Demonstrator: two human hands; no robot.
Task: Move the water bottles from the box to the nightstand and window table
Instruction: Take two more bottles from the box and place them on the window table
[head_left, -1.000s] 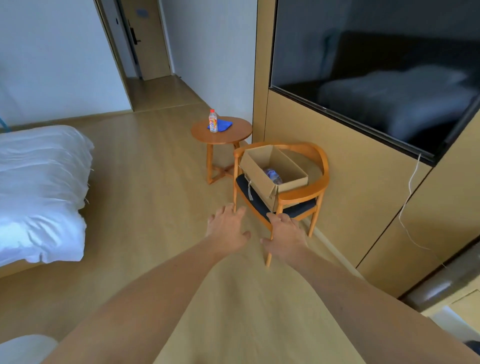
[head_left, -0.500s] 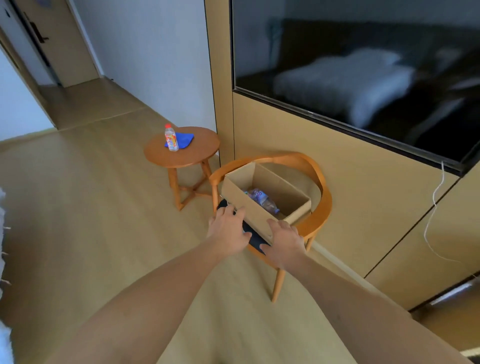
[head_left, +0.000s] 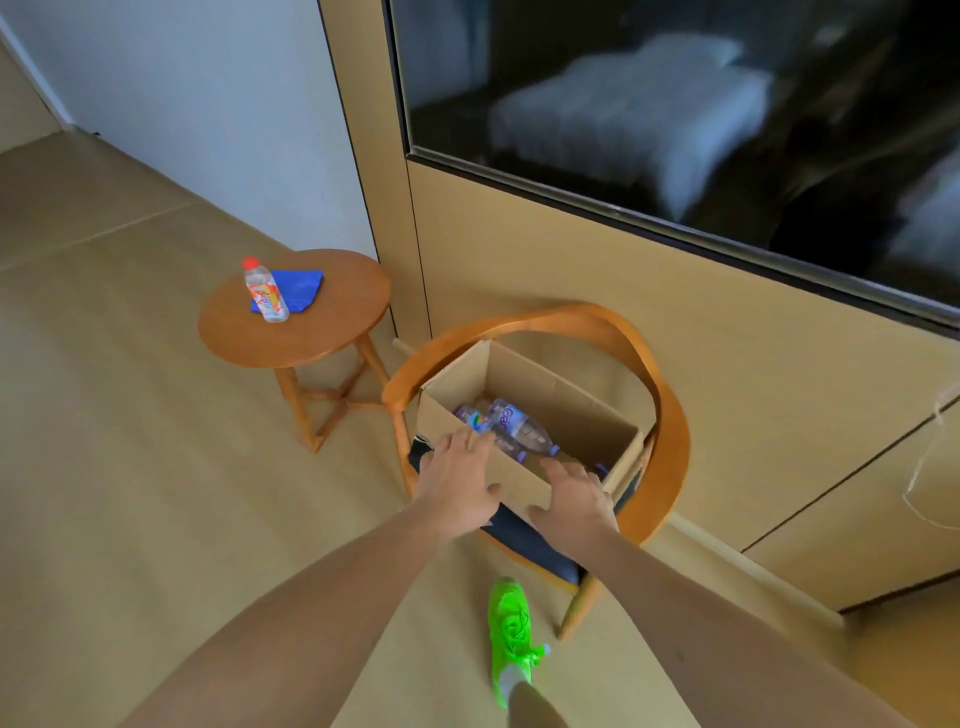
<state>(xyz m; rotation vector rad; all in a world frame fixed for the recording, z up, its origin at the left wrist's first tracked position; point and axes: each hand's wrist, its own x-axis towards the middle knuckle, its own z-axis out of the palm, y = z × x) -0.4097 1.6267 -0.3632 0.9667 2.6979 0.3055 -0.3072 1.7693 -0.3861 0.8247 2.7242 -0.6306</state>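
An open cardboard box (head_left: 566, 395) sits on the dark seat of a round-backed wooden chair (head_left: 670, 415). Inside it lie clear water bottles (head_left: 519, 426) with purple labels and caps, on their sides. My left hand (head_left: 460, 486) is over the box's near left edge, fingers spread and relaxed, fingertips close to a bottle. My right hand (head_left: 571, 501) hovers at the near right edge, fingers extended, holding nothing. Whether either hand touches the cardboard is unclear.
A small round wooden table (head_left: 332, 317) stands left of the chair, bearing a red-capped bottle (head_left: 266, 291) and a blue cloth (head_left: 301, 288). A wood-panelled wall with a dark screen (head_left: 675, 104) rises behind. My bright green shoe (head_left: 511, 634) is on the floor below the chair.
I have walked up to the chair; the box is now close and seen from above. Both hands have moved forward from the chair's front to the box's near edge.
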